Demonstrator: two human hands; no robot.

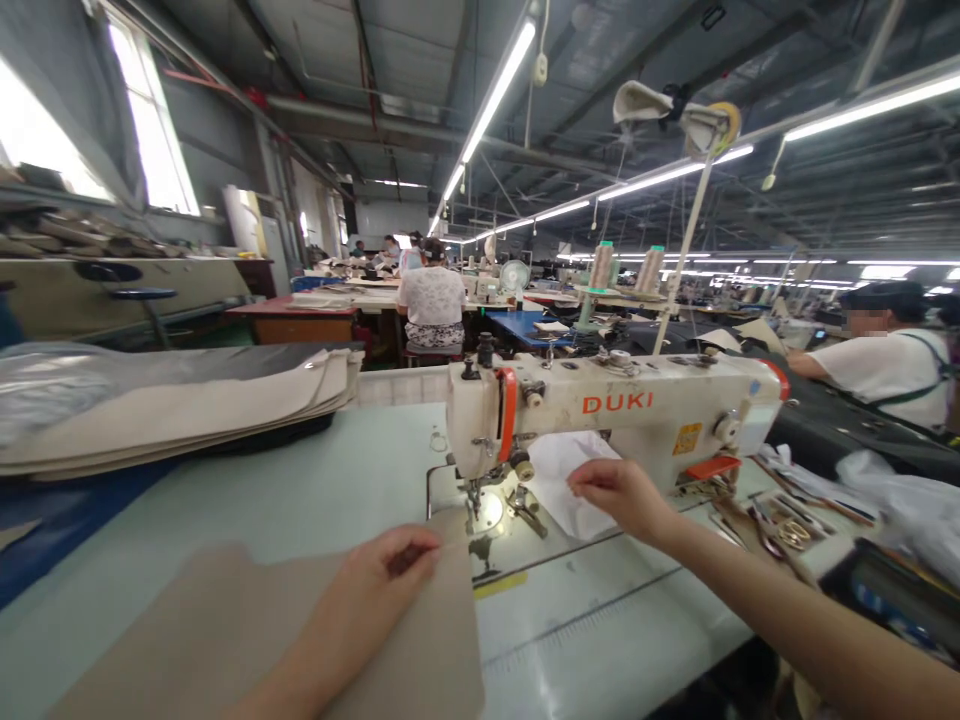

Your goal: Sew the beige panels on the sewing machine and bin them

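A white sewing machine with orange trim stands on a pale green table, its lamp lighting the needle area. My left hand is over a beige sheet of material, just left of the presser foot. Its thumb and fingertips are pinched together; what they hold, if anything, is too small to make out. My right hand is raised below the machine's arm, fingertips also pinched, in front of a crumpled white sheet. Whether anything thin is between those fingers I cannot tell.
Stacked beige panels lie at the table's left. Right of the machine are a tray of small tools and metal rings and clear plastic. A thread stand rises behind. One person sits ahead, another at right.
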